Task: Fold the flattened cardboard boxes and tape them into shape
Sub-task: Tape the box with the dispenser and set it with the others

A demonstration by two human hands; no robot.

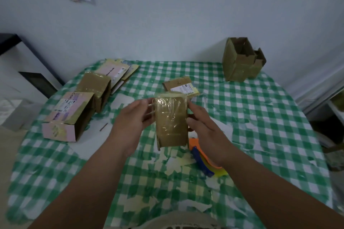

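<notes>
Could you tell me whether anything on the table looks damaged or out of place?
The green checked tablecloth is badly worn: its pattern has peeled off in white patches, mostly in the middle and near the front edge. The tape dispenser lies on its side under the right hand. Nothing else stands out.

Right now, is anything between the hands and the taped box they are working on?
Nothing visible is. The left hand and right hand grip the taped box directly from either side, above the table. The tape dispenser lies below the right hand, clear of the grip.
</notes>
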